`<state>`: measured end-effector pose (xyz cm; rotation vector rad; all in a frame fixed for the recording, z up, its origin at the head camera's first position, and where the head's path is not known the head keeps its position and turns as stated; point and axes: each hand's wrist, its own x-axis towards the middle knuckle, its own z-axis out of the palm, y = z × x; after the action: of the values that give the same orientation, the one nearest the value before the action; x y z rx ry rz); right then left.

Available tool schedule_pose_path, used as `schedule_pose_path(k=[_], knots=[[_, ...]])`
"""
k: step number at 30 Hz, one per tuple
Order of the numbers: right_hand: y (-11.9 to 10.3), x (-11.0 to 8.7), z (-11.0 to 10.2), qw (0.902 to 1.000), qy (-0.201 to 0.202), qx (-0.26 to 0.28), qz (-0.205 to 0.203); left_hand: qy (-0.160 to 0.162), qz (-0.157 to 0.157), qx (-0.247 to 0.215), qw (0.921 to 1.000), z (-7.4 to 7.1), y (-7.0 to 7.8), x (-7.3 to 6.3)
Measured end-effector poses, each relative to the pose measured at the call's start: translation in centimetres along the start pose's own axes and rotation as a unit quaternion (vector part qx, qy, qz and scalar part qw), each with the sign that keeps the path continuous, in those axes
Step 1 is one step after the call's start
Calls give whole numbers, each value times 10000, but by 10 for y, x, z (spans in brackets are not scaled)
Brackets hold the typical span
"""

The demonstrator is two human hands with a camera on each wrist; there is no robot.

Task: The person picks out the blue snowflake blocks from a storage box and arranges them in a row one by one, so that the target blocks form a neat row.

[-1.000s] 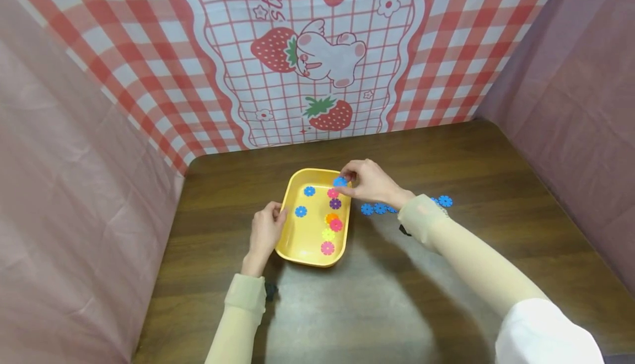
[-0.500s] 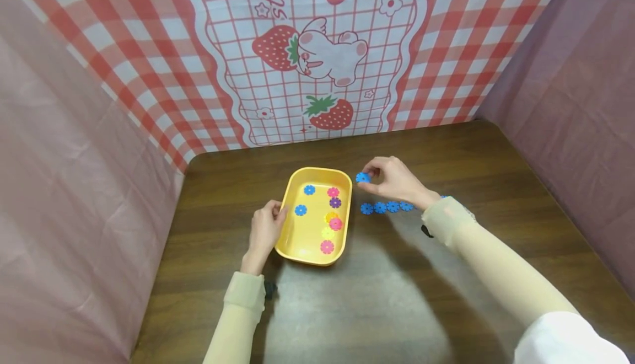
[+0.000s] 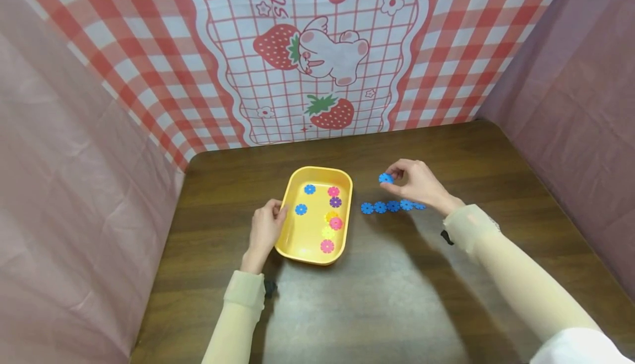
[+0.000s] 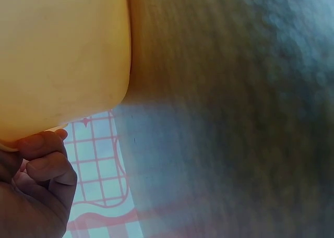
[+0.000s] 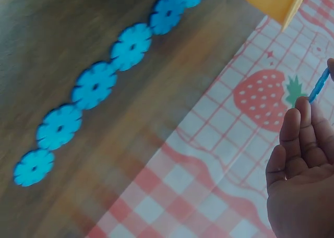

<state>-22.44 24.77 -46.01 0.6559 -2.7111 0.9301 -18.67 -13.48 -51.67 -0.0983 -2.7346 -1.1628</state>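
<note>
My left hand grips the left rim of a yellow plastic tray; in the left wrist view its curled fingers are at the tray's edge. Above the table, right of the tray, my right hand pinches a blue snowflake disc between thumb and fingertips. That disc appears edge-on in the right wrist view. Below this hand, a row of several blue snowflake discs lies on the table, its right end hidden by the hand in the head view.
Inside the tray are two blue discs on the left and several pink, purple, orange and yellow discs along the right. The wooden table meets a red-and-white strawberry cloth at the back, with pink curtains at both sides.
My right hand has carried the blue disc rightward, from over the tray's right rim to above the row of discs. The left hand stays on the tray.
</note>
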Motion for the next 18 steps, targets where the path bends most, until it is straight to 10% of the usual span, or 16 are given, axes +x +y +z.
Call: schedule_pose_path(k=[18], knots=[[55,-48,-37,9940,484,-122,976,19,21,-4,10000,1,-1,0]])
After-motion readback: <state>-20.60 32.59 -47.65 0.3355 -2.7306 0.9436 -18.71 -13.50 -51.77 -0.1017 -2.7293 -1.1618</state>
